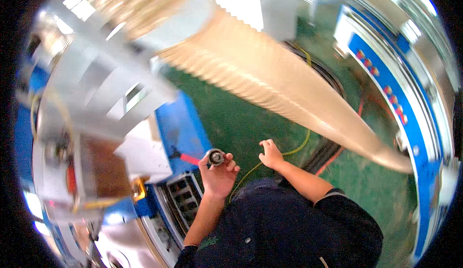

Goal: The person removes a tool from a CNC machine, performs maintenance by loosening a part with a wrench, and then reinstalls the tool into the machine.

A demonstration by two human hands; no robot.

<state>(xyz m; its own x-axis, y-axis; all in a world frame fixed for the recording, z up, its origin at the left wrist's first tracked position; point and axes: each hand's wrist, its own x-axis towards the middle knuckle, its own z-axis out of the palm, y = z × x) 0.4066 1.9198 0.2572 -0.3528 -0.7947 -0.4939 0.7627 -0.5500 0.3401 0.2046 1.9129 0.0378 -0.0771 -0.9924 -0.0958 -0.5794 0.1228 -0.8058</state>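
Observation:
My left hand (pixel 219 181) is closed around a round, dark metal part with a hollow end (pixel 215 157), which looks like a collet nut. The open end of the part faces up, and the fingers hide its lower portion. To the right of it, my right hand (pixel 271 154) is held up in the air with nothing visible in it. Its fingers are loosely bent and apart. Just beyond my left hand, a hammer with a red handle (pixel 188 159) and a dark head lies against the blue machine surface (pixel 181 123).
A large tan ribbed hose (pixel 270 75) crosses overhead from upper left to right. Left stands a machine with a blurred grey housing (pixel 91 80). A drawer-like rack (pixel 182 198) sits beside my left forearm. A blue-and-white machine (pixel 386 84) lines the right. Yellow cable (pixel 305 145) runs over the green floor.

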